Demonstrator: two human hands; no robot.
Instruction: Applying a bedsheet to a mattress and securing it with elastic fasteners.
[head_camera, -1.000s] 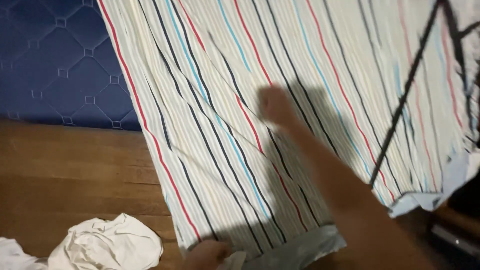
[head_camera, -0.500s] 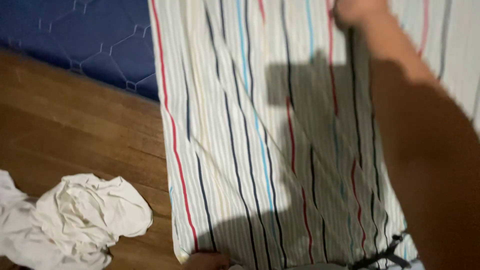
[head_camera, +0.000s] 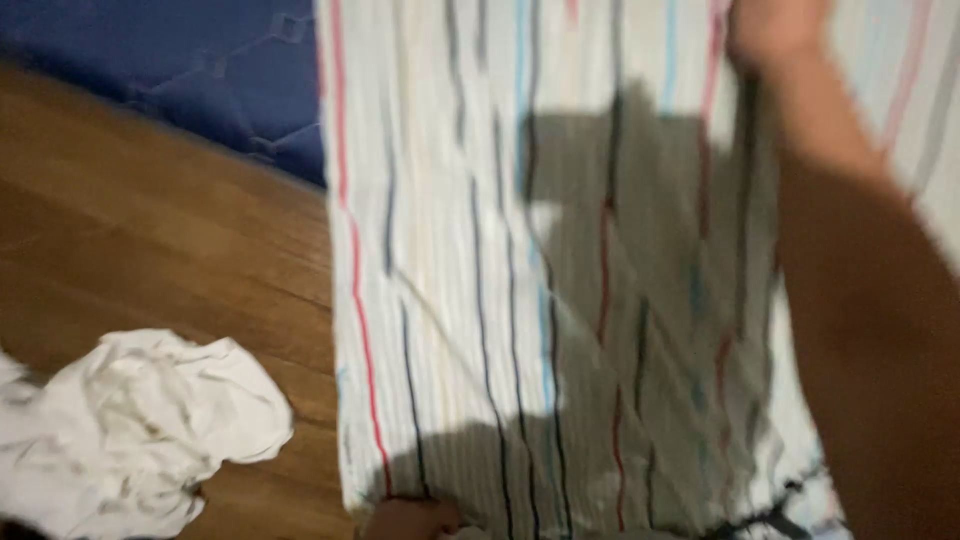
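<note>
Head view, blurred by motion. A striped sheet (head_camera: 500, 250), pale cream with thin lengthwise lines of red, light blue, navy and grey, fills the centre and right of the frame from the top edge to the bottom edge. Its left border runs almost straight down the middle-left of the frame, and a faint diagonal fold crosses the lower half.

The right hand (head_camera: 775, 30) sits at the top right, closed into a fist on the sheet; the cloth between its fingers is not clearly resolved. Its forearm descends along the right side of the frame, in front of the sheet, and casts a broad dark shadow over the centre of the fabric.

The left hand (head_camera: 410, 518) appears at the bottom edge, just right of the sheet's lower left corner, touching the hem. Only the knuckles show, so whether it is pinching the cloth or merely resting against it cannot be told.

A wooden floor (head_camera: 150, 230) occupies the left of the frame. On it, at lower left, lies a crumpled white cloth (head_camera: 130, 430), near the sheet's edge but apart from it. A dark blue quilted mattress (head_camera: 190, 70) fills the upper left corner, partly covered by the sheet.
</note>
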